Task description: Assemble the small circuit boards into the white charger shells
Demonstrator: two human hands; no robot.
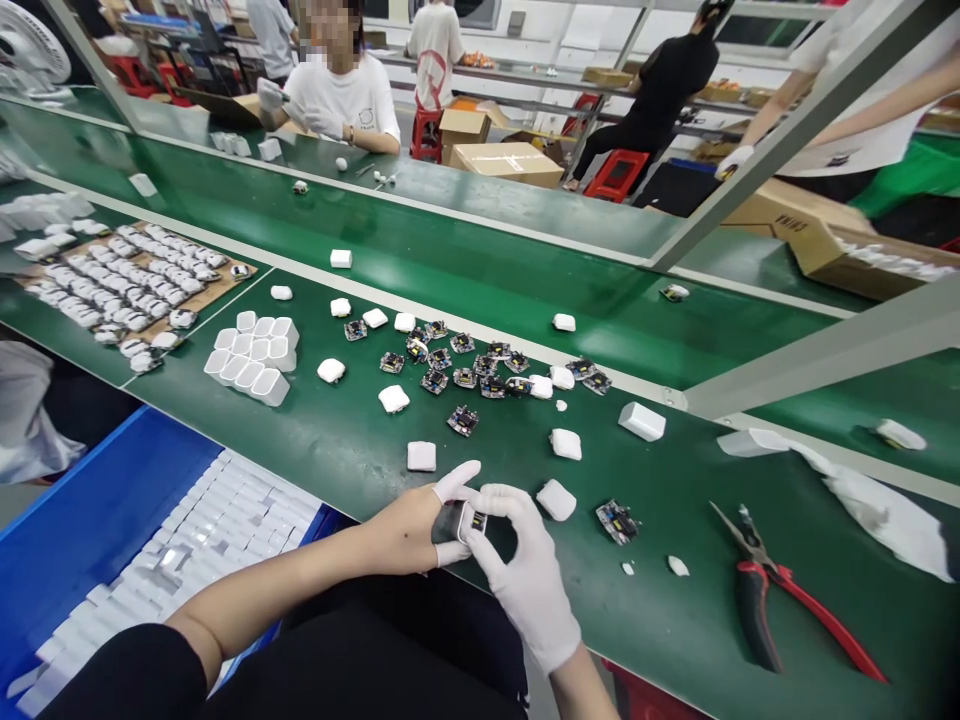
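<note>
Near the table's front edge, my left hand [411,528], with white covers on some fingers, grips a small white plastic housing [463,522] from the side. A dark part shows at its open end; my fingers hide most of it. My right hand [531,580], in a white glove, has its thumb and fingertips closed on that same end. Just beyond lie a padded white piece [421,456] and another white piece [556,499]. A bare circuit board [618,521] rests to the right of my right hand. Further off are several loose circuit boards [465,378].
Red-and-black pliers [757,575] lie at the right. White housings [255,350] stand grouped at left, beside a cardboard sheet of white-wrapped parts [135,275]. A blue bin [161,450] holds more housings at lower left. Metal posts rise from the bench; people work beyond.
</note>
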